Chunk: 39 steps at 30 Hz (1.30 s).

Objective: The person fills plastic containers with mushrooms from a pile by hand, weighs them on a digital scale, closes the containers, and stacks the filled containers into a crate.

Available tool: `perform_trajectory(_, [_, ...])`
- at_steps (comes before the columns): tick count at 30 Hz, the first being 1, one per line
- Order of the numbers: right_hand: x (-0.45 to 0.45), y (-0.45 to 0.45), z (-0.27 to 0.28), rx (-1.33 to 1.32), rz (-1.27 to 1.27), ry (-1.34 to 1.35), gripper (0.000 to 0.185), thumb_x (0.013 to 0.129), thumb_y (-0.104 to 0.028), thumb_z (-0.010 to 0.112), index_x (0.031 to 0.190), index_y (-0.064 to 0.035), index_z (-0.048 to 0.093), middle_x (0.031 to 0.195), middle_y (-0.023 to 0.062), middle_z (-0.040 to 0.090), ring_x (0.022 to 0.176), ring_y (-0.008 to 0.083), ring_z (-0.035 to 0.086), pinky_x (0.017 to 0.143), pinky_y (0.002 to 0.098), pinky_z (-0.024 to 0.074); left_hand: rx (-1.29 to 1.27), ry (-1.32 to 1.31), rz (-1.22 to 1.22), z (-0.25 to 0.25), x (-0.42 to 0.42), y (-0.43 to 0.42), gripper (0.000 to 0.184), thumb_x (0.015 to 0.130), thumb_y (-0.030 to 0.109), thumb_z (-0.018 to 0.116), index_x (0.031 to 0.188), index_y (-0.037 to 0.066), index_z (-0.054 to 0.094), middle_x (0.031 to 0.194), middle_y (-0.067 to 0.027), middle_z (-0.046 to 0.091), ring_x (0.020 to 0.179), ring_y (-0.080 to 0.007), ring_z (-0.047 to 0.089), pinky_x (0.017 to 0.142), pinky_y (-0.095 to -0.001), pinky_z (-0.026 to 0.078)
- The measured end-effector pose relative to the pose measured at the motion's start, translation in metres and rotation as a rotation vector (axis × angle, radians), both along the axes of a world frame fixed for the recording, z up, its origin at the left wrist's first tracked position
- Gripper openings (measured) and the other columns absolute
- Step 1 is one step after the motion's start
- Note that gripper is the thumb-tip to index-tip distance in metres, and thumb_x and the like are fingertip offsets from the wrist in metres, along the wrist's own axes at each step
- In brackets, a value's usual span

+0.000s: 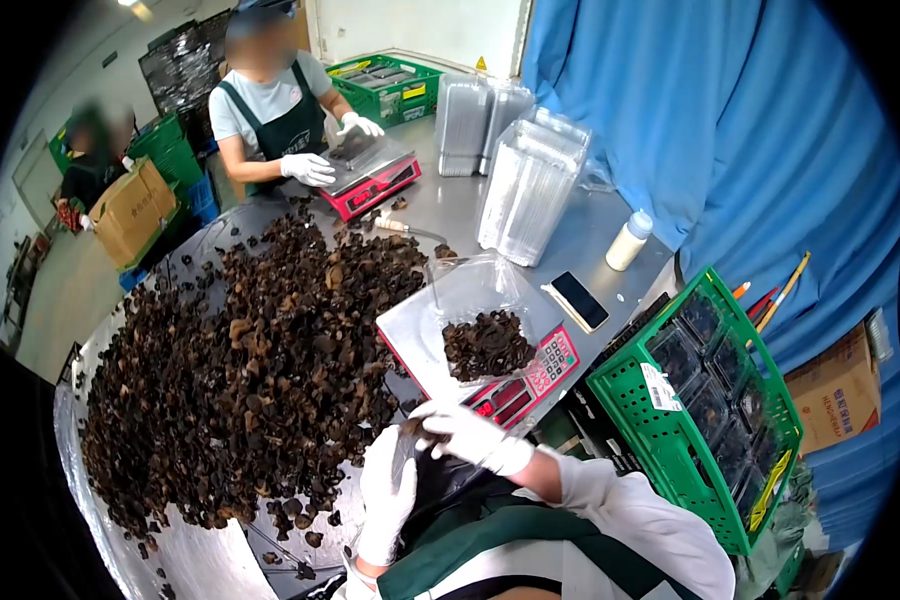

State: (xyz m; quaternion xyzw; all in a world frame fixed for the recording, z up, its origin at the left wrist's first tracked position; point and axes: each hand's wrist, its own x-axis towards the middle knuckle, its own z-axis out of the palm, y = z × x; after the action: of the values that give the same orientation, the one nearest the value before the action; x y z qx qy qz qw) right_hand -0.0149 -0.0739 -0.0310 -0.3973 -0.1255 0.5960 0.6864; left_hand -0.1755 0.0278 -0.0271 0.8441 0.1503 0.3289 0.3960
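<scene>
My left hand [385,490], in a white glove, is held upright at the table's near edge with its fingers stretched and the thumb apart. It appears to hold nothing. My right hand [465,438], also gloved, is just in front of the scale, its fingers closed around a dark brown piece of dried black fungus [417,430]. Beyond it, an open clear plastic box [485,285] with a heap of dried black fungus [487,345] inside sits on the red and white digital scale [410,325]. A large pile of dried black fungus [260,370] spreads to the left.
A co-worker [280,110] in white gloves stands across the table at another red scale [370,190]. Stacked clear boxes [535,185], a bottle [629,241], a phone [576,302] and a knife [395,225] are on the table. At right is a green crate [625,405] of packed boxes.
</scene>
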Motion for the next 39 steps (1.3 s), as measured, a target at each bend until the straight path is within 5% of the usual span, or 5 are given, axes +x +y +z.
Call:
perform_trajectory(6, [0.101, -0.046, 0.044, -0.118, -0.713, -1.469, 0.024, 0.081, -0.003, 0.065, 0.105, -0.0019, 0.062, 0.101, 0.0119, 0.063, 0.104, 0.0259, 0.059, 0.093, 0.0343, 0.0446, -0.104, 0.051, -0.035, -0.004, 0.032, -0.015, 0.043, 0.084, 0.008, 0.061, 0.125, 0.001, 0.053, 0.12, -0.0177, 0.058, 0.11, -0.0329, 0.057, 0.096, -0.0392, 0.044])
perform_trajectory(21, [0.192, -0.117, 0.014, -0.112, -0.804, -0.979, 0.021, 0.094, -0.002, 0.049, 0.113, 0.0003, 0.058, 0.131, 0.011, 0.055, 0.108, 0.0138, 0.056, 0.093, 0.0263, 0.0427, -0.423, 0.078, 0.301, -0.031, 0.054, -0.029, 0.02, 0.088, 0.0, 0.053, 0.106, -0.002, 0.063, 0.105, -0.0122, 0.065, 0.102, -0.021, 0.06, 0.094, -0.032, 0.044])
perform_trajectory(30, [0.226, -0.058, -0.019, -0.227, -0.479, -0.753, 0.056, 0.087, -0.01, 0.066, 0.137, -0.0014, 0.041, 0.126, 0.0163, 0.053, 0.113, 0.0228, 0.052, 0.098, 0.0327, 0.0424, -0.97, -0.029, 0.24, -0.029, 0.121, -0.029, 0.029, 0.093, 0.007, 0.052, 0.122, 0.0, 0.056, 0.104, -0.0083, 0.064, 0.089, -0.0147, 0.061, 0.083, -0.0268, 0.048])
perform_trajectory(34, [0.203, -0.049, 0.013, 0.069, -0.558, -0.741, 0.047, 0.094, -0.009, 0.055, 0.137, -0.0018, 0.039, 0.123, 0.0112, 0.055, 0.114, 0.0184, 0.051, 0.096, 0.0296, 0.0428, -0.72, 0.137, 0.157, -0.045, 0.132, -0.018, 0.035, 0.094, 0.014, 0.051, 0.128, 0.002, 0.051, 0.104, -0.007, 0.064, 0.079, -0.0103, 0.059, 0.072, -0.0251, 0.049])
perform_trajectory(39, [0.176, -0.091, 0.003, -0.11, -0.502, -1.553, 0.022, 0.079, -0.01, 0.069, 0.099, -0.003, 0.061, 0.102, 0.0145, 0.063, 0.104, 0.0332, 0.057, 0.093, 0.0391, 0.0439, -1.12, 0.032, 0.101, -0.027, 0.124, -0.027, 0.032, 0.099, 0.026, 0.048, 0.118, 0.002, 0.055, 0.092, -0.0035, 0.062, 0.071, -0.0106, 0.058, 0.066, -0.0236, 0.047])
